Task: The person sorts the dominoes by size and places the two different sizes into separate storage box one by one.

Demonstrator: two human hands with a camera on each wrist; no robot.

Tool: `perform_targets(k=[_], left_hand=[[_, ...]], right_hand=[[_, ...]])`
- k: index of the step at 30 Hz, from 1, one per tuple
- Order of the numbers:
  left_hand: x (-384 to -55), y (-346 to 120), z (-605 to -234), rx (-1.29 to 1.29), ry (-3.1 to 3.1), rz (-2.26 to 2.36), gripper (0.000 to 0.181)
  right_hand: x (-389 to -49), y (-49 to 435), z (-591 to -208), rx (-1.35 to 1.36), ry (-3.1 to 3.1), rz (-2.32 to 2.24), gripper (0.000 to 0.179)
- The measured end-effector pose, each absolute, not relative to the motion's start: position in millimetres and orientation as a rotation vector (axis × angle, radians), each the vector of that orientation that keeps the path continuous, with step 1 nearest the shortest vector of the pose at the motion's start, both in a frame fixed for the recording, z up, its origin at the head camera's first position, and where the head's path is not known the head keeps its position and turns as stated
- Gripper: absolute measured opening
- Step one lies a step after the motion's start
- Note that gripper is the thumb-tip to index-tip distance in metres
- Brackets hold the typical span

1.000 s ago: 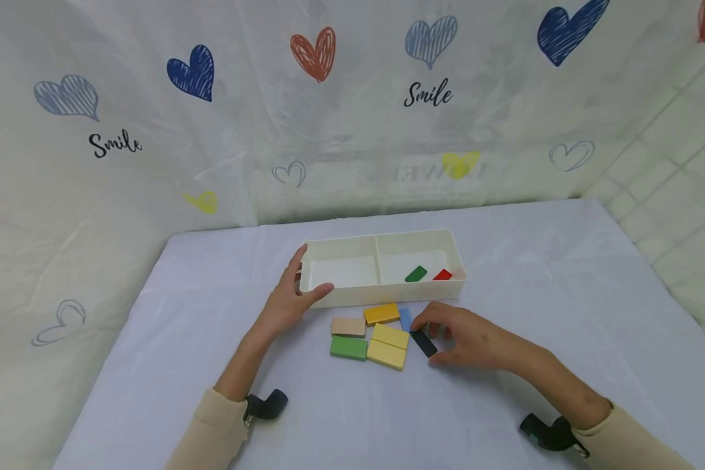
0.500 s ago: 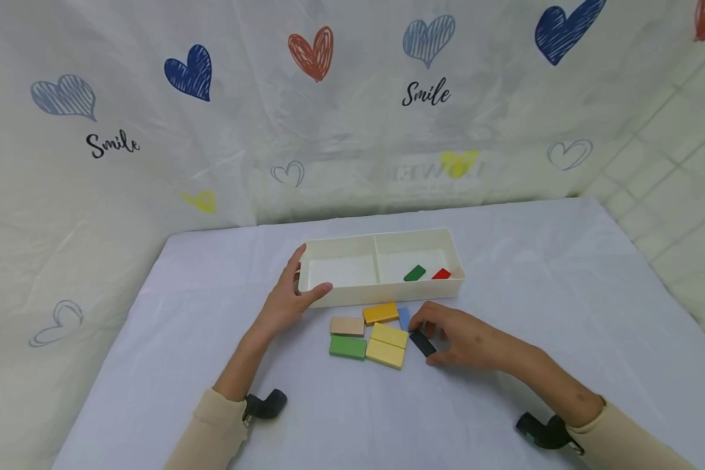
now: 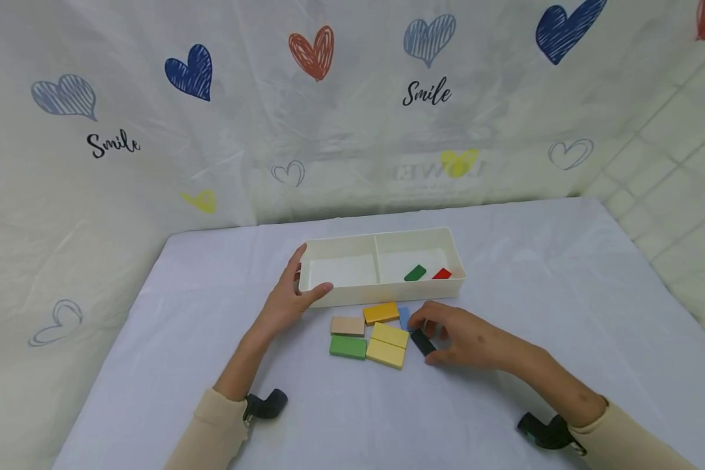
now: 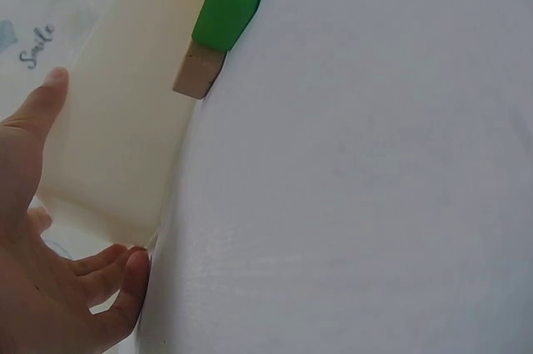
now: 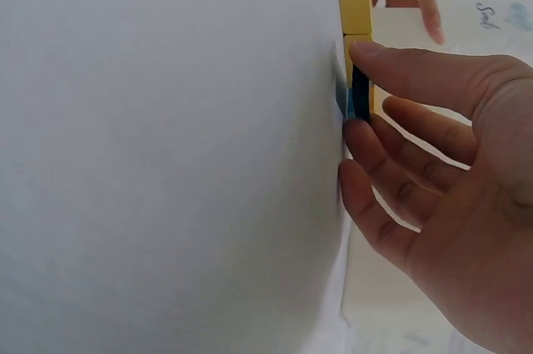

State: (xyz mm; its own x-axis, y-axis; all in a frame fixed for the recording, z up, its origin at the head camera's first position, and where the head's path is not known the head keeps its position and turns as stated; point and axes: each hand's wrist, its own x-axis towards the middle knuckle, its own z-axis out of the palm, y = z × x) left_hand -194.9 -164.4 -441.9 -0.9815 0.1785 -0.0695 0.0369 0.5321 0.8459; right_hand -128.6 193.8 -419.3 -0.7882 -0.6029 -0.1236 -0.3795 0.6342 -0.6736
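My right hand (image 3: pixel 467 338) pinches a small black block (image 3: pixel 423 342) by its two ends, between thumb and fingers. In the right wrist view the black block (image 5: pixel 361 93) shows edge-on between thumb and fingertips, low by the tabletop. A blue block (image 3: pixel 405 318), partly covered by the fingers, lies just behind it, with two pale yellow blocks (image 3: pixel 386 354) to its left. My left hand (image 3: pixel 286 299) holds the left end of a white two-compartment box (image 3: pixel 382 294), thumb at the front rim and index finger at the back corner. From the left wrist, the hand (image 4: pixel 50 229) spans the box's end.
An orange-yellow block (image 3: pixel 380 313), a tan block (image 3: pixel 347 326) and a green block (image 3: pixel 348 347) lie in front of the box. Its right compartment holds a dark green block (image 3: pixel 415 273) and a red block (image 3: pixel 442 273). A white cloth (image 3: pixel 352 424) covers the table.
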Motion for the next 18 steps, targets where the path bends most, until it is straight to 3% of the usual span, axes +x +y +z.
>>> perform_targets(k=[18], left_hand=[[-193.2,-164.4,-440.6,0.196,2.620,1.450,0.102]], right_hand=[[-128.6,185.8,-416.9,-0.806,2.562,-1.083,0.049]])
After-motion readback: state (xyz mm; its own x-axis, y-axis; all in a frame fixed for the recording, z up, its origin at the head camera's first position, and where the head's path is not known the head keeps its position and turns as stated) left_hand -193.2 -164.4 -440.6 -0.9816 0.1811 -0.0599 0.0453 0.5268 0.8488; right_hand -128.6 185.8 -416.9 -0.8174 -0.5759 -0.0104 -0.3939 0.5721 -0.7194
